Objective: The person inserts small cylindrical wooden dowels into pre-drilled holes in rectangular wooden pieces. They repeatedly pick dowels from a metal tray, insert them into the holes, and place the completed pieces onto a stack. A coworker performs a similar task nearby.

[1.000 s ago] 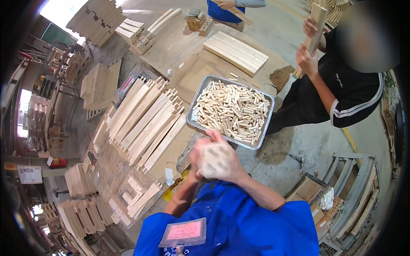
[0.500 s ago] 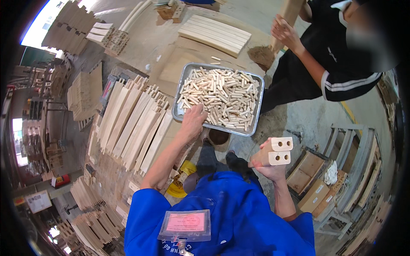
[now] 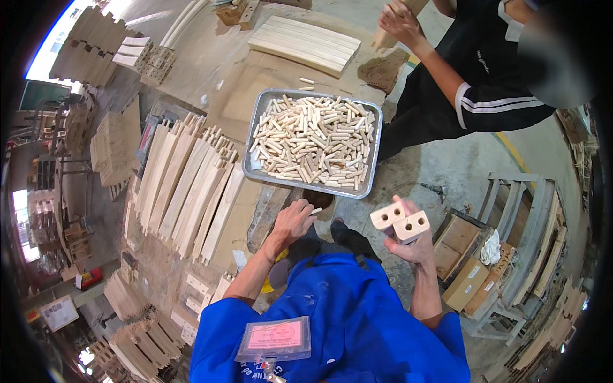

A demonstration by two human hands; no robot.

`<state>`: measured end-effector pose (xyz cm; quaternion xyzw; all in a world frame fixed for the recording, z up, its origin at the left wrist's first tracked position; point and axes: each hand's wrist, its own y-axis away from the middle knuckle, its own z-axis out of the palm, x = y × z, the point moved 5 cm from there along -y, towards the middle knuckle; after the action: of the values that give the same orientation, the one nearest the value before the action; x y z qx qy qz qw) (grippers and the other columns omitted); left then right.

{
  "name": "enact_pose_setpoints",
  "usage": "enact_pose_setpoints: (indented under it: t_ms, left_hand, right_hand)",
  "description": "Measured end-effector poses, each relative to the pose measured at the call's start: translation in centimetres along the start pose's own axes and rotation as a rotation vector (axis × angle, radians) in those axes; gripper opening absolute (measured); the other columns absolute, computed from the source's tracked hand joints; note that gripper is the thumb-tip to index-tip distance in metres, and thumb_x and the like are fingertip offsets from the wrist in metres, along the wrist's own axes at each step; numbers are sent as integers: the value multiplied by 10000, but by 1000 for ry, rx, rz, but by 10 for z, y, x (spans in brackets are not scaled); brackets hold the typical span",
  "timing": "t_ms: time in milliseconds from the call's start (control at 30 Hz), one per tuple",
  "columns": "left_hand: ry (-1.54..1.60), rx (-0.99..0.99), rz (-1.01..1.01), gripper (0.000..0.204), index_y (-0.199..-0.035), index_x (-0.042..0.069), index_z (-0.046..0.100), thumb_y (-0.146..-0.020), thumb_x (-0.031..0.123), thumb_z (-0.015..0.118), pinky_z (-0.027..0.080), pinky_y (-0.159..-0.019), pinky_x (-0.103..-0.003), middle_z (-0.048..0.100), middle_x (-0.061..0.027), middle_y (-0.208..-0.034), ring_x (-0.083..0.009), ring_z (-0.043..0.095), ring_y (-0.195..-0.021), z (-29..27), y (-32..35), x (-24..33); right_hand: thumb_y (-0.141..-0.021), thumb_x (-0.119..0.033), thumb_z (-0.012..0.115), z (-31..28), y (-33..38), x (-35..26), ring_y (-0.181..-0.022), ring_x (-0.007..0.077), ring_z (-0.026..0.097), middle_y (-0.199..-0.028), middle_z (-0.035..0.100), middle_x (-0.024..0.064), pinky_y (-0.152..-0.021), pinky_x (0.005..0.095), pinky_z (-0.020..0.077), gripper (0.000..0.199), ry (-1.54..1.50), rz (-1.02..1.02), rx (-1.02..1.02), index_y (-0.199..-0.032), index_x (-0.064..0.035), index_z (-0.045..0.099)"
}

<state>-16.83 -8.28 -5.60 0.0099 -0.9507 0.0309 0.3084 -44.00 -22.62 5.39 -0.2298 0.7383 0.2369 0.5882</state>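
My left hand [image 3: 292, 221] is closed, with a short wooden dowel [image 3: 316, 211] sticking out at its fingertips, just in front of the metal tray's near edge. Heaped in that tray [image 3: 309, 186] are many pale dowels [image 3: 313, 137]. On the right, my right hand [image 3: 418, 247] grips two pale wooden bars side by side. Their end faces point up at me, each with two round holes: one bar [image 3: 383, 217] sits to the left, slightly offset from the other bar [image 3: 410, 227]. The lengths of the bars are hidden below their ends.
Curved wooden slats with dowels in their ends [image 3: 185, 179] lie in a row at left. A stack of boards [image 3: 304, 43] lies beyond the tray. Another person [image 3: 472, 70] stands far right, holding a wooden piece. A grey rack [image 3: 530, 236] and cardboard box [image 3: 465, 288] stand at right.
My left hand has come back from the tray toward me with a dowel in its fingers. The two bars in my right hand have shifted against each other and turned.
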Motion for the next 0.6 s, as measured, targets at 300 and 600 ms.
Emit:
enact_pose_setpoints:
  t_ms: [300,600]
  left_hand:
    - [-87,300,25,168,-1037,61,674,-884,123,708,542,-660,-402,604,-84,-916,-281,651,-824,-31,-131,8]
    - [437,193,-196,209,-1143,48,679,-940,90,651,489,-608,-347,605,-108,-828,-203,601,-678,-48,-129,-6]
  right_hand:
    - [-633,-75,814,9,-14,3,-865,268,723,-983,718,126,-793,361,556,506,200,113,-207,-1118,-8,686]
    - [-698,-112,820,21,-21,28,-945,227,728,-1051,746,100,-845,354,555,503,64,181,-104,-1179,-56,683]
